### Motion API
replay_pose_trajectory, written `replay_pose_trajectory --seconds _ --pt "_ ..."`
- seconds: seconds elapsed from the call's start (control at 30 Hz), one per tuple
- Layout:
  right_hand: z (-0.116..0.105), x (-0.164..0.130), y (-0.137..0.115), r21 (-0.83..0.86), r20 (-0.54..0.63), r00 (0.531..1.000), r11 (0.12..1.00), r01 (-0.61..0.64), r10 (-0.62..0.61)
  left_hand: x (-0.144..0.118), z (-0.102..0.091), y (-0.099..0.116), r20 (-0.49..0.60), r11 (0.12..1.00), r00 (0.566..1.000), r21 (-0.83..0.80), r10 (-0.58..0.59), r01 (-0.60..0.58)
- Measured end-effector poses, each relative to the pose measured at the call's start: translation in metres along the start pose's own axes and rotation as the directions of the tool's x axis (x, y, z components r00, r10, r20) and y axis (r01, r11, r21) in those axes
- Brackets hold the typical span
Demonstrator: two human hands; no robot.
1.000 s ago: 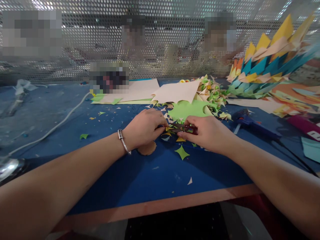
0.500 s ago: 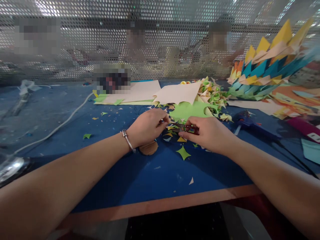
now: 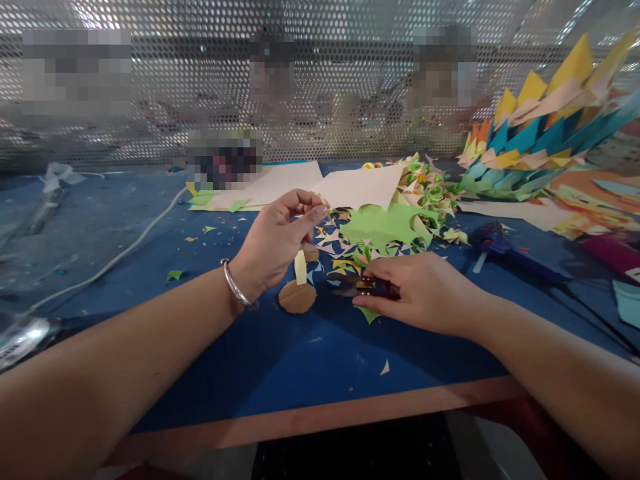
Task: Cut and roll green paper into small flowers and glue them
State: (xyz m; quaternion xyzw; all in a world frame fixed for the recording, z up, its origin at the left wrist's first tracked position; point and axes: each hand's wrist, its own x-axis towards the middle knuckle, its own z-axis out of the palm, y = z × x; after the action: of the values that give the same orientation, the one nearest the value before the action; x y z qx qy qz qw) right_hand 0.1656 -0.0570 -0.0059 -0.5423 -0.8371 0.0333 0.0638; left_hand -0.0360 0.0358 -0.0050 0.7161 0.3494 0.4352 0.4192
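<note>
Near the middle of the desk [image 3: 260, 373], just left of the paper scraps, the left hand [image 3: 273, 243] is raised off the blue top, thumb and forefinger pinched together on a small pale piece that is too tiny to make out; a metal bangle [image 3: 234, 285] sits on its wrist. Below that hand a brown paper disc [image 3: 297, 297] lies flat with a pale yellow strip [image 3: 300, 267] standing up from it. Right of the disc, the right hand [image 3: 420, 293] rests low on the desk, fingers closed on dark scissors [image 3: 363, 288], over a green star-shaped scrap [image 3: 369, 313]. Behind both hands lies a green sheet [image 3: 385, 227] with cut-out edges among scattered offcuts. Farther right, toward the right edge, a blue glue gun [image 3: 500, 243] lies on its side.
</note>
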Motion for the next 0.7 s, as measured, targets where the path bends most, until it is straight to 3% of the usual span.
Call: replay_pose_trajectory --seconds 0.13,0.3,0.43,0.57,0.7 --pt "-0.002 -0.006 -0.002 -0.025 -0.024 0.995 0.995 0.094 -0.094 -0.008 0.007 0.005 0.091 0.987 0.994 -0.149 -0.055 0.068" --pt "0.0 -0.008 0.002 -0.022 -0.164 0.976 0.989 0.145 -0.146 -0.013 0.013 0.007 0.126 0.975 0.992 -0.22 -0.001 0.029" --pt "-0.001 -0.008 0.004 0.043 -0.377 0.921 0.991 0.124 -0.099 -0.02 0.015 0.009 0.117 0.985 0.98 -0.085 0.158 -0.149" --pt "-0.004 -0.01 0.001 0.118 -0.524 0.85 0.985 0.129 -0.048 -0.027 0.015 0.013 0.158 0.91 0.916 0.143 0.368 -0.39" --pt "-0.003 -0.011 -0.002 0.116 -0.579 0.813 0.982 0.15 -0.056 -0.029 0.015 0.014 0.206 0.825 0.853 0.225 0.48 -0.519"
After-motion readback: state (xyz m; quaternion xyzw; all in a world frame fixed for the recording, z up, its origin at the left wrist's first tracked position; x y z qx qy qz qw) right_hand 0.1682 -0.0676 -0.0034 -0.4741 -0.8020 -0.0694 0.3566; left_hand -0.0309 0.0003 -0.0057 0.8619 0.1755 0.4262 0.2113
